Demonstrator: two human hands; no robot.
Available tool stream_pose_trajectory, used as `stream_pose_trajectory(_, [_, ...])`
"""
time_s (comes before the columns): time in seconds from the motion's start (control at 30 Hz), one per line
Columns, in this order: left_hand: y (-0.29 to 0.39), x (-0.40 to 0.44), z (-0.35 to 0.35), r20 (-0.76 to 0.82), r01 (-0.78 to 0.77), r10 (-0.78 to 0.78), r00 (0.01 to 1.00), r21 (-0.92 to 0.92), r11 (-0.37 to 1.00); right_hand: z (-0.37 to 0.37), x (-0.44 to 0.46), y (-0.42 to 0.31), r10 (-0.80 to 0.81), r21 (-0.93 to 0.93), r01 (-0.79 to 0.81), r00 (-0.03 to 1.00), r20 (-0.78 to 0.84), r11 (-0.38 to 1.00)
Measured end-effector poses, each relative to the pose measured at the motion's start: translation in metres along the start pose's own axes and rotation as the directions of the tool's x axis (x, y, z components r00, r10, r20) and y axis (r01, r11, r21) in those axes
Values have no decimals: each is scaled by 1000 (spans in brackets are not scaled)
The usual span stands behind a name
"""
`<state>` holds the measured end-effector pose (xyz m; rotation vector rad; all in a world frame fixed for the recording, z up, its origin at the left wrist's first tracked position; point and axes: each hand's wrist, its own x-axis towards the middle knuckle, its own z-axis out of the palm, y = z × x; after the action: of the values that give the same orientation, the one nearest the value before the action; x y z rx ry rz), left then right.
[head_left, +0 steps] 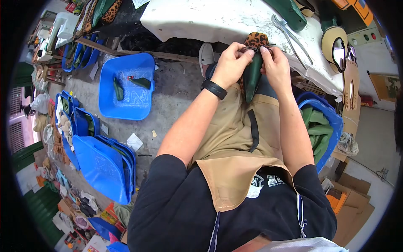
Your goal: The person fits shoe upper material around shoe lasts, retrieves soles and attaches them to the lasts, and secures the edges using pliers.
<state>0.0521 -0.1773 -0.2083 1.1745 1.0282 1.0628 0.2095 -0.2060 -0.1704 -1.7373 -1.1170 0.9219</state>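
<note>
A dark green shoe last (252, 77) rests between my thighs, toe pointing toward me. Leopard-print material (256, 40) shows at its far end, and a little more along its left edge. Across the last runs a thin dark strap (252, 48), partly covered by my fingers. My left hand (233, 63), with a black band on the wrist, pinches the strap from the left side. On the right side my right hand (275, 67) pinches it too, thumb and fingers closed. Pincers (291, 38) lie on the white-covered table just beyond my right hand.
The white-covered table (189, 19) crosses in front of me, with another green last (289, 14) on it. A blue bin (329, 105) of green lasts stands at my right. On the floor to the left, a blue tub (126, 107) holds two lasts, near stacked blue bins (100, 168).
</note>
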Motion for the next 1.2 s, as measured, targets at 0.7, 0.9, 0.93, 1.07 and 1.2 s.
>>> stream_pose_trajectory(0.7, [-21,-1,-9,2,-70,72,997,-160,985,-9,-15,14,27,122,-36,997,72,992])
stream_pose_trajectory(0.9, [-17,4,-10,-1,-85,85,996,-85,993,-10,-10,20,-146,72,145,989,8,987])
stream_pose_trajectory(0.93, [-19,3,-11,-11,-81,80,997,-96,992,-10,-9,24,-137,91,136,990,11,987])
stream_pose_trajectory(1.07, [-23,-1,-11,-40,-64,60,997,-129,989,-8,-8,35,-105,149,101,994,22,984])
stream_pose_trajectory(1.2, [-19,-1,-13,-11,-14,13,1000,-159,987,-9,-8,34,-100,166,93,994,32,982])
